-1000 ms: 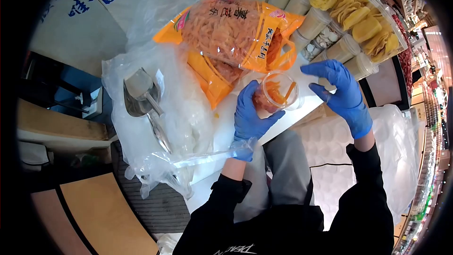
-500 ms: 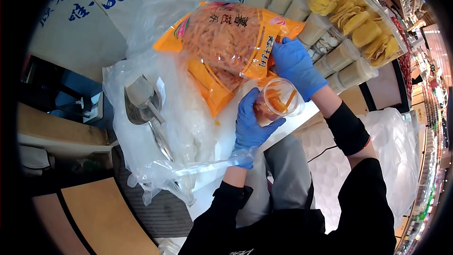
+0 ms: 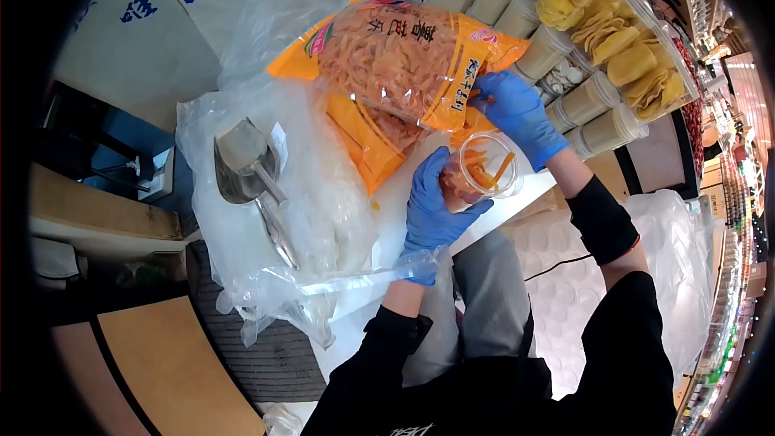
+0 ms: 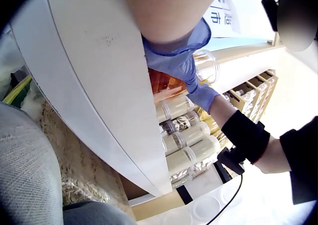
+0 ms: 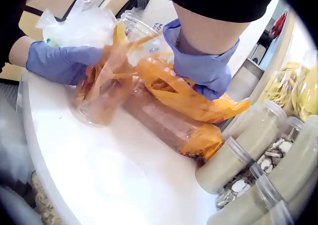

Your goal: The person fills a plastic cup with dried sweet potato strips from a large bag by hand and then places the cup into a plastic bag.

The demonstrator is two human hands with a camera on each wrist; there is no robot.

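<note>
My blue-gloved left hand (image 3: 430, 208) grips a clear plastic jar (image 3: 463, 186) around its side, thumb and fingers on opposite walls. Orange dried fruit strips (image 3: 483, 168) fill much of the jar, some standing up toward its uncovered mouth. Just beyond it, my gloved right hand (image 3: 523, 117) reaches into the torn mouth of an orange printed bag (image 3: 387, 60) full of similar strips. In the right wrist view the fingertips vanish behind the bag's orange film (image 5: 174, 96), so what they hold is hidden. Another orange bag (image 3: 363, 141) lies beneath the first.
Two metal scoops (image 3: 246, 161) lie on clear plastic sheeting (image 3: 323, 202) at the left. Lidded jars of pale contents (image 3: 593, 101) stand close to the right hand, with a clear box of yellow dried slices (image 3: 626, 40) behind. The white table's edge (image 3: 517, 210) runs before the person's knees.
My right hand has moved left from beside the jar to the bag's torn mouth and stays there, fingers inside. The left hand keeps its hold on the jar, nearly still.
</note>
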